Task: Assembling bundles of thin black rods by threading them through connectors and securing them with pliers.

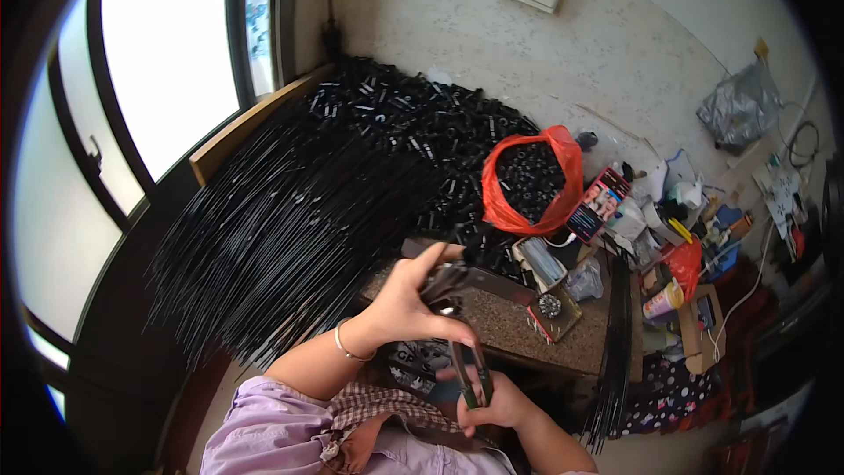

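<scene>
Near the table's front edge, my left hand (409, 303) has its thumb and fingers curved round a small dark part (447, 284), blurred and partly hidden by the fingers. Just below and to its right, my right hand (503, 403) is closed on the dark green handles of a pair of pliers (473, 376). The pliers point up toward the left hand. Their jaws are blurred, so I cannot tell whether they touch the dark part. Behind my left hand spreads a large bundle of thin black rods (290, 229).
A heap of small black parts (396, 114) lies against the wall. Beside it stand a red plastic bag (570, 185) of black pieces and a lit phone (600, 204). A dark bar (501, 285) crosses the speckled tabletop (501, 321). More black rods (615, 334) hang over the right edge.
</scene>
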